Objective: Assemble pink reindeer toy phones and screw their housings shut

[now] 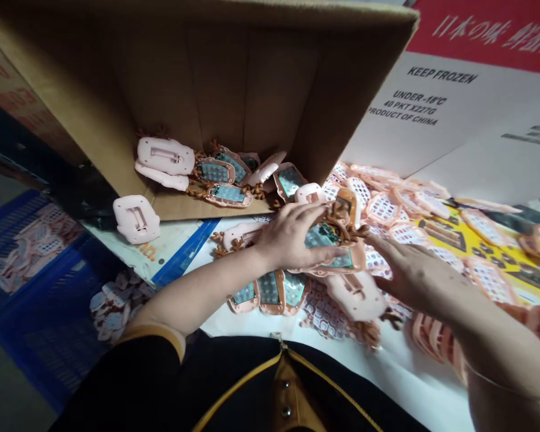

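My left hand (292,237) curls over a pink toy casing with brown antlers and a green circuit board (330,240), gripping it from the left. The fingers of my right hand (407,270) reach under the same casing's right edge and touch it. Beneath the hands lie more pink casings (270,291) with boards facing up, and a pink back shell (357,294). Pink-and-white keypad sheets (387,207) are spread over the table to the right.
A big cardboard box (234,78) lies on its side behind the hands, with several casings (216,174) inside it. One pink shell (135,219) rests by the box's left corner. Blue crates (31,252) with keypad parts stand lower left. Flattened printed cartons (436,114) cover the table at right.
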### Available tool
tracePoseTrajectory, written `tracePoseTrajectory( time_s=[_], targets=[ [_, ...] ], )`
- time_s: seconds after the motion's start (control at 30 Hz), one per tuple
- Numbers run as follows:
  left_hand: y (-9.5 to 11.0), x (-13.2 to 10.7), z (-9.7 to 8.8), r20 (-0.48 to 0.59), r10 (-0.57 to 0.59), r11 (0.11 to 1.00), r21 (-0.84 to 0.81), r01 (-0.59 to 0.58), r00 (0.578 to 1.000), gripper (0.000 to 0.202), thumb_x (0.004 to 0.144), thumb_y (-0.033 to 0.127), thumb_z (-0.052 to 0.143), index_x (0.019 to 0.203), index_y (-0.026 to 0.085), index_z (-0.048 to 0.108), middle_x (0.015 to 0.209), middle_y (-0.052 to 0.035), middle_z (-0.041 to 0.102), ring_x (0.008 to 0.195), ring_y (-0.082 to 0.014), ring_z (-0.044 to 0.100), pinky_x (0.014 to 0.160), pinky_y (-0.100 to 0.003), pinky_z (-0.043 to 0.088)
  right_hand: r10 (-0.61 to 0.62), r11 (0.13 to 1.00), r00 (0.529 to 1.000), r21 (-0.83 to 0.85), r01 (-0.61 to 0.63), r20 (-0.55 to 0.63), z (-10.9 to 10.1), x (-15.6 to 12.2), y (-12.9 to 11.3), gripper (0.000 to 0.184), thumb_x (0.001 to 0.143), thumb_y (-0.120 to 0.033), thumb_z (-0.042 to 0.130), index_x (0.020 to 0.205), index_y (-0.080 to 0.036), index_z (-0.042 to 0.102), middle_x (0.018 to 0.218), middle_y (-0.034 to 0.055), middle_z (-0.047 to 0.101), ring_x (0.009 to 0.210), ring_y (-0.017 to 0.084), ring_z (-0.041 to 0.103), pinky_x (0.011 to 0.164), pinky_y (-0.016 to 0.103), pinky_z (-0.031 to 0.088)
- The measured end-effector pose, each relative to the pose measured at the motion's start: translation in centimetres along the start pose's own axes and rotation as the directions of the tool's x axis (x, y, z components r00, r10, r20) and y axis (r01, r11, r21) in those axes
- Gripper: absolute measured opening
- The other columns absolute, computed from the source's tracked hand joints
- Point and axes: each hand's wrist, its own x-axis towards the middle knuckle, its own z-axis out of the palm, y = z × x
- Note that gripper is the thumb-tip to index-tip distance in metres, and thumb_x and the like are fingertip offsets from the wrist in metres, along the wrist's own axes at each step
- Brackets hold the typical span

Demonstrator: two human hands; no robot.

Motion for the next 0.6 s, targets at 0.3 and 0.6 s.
tracePoseTrajectory(
  time_s=[0.3, 0.6],
  targets=[
    [4.6, 3.0, 0.4, 0.271, -0.063, 0.985, 0.173, 0.016, 0.960, 0.097, 0.081, 0.072, 0.066, 0.148, 0.006, 0.045, 0.144, -0.0234, 0.060, 0.136, -0.0378, 0.055, 0.119, -0.055, 0.036, -0.022, 0.971, 0.899, -0.223, -0.085, -0.437, -5.5, 4.1, -3.8, 0.031, 0.101, -0.031, 0.048, 0.108, -0.015, 0.073, 0.097, 0.0156, 0.081, 0.082, 0.030, 0.079, 0.064, 0.039, 0.063],
    [-2.1, -8.9, -16.4, -0.717, -0.105, 0.693, 0.445, 0.568, 0.690, 0.069, 0.081, 0.054, 0.075, 0.138, 0.019, 0.058, 0.154, -0.0179, 0.051, 0.150, -0.0357, 0.039, 0.128, -0.055, 0.015, -0.574, 0.818, 0.800, -0.089, 0.568, -0.174, -3.3, 12.6, -8.2, 0.040, 0.103, -0.037, 0.041, 0.107, -0.014, 0.074, 0.099, 0.0176, 0.079, 0.080, 0.032, 0.077, 0.066, 0.044, 0.061]
  ],
)
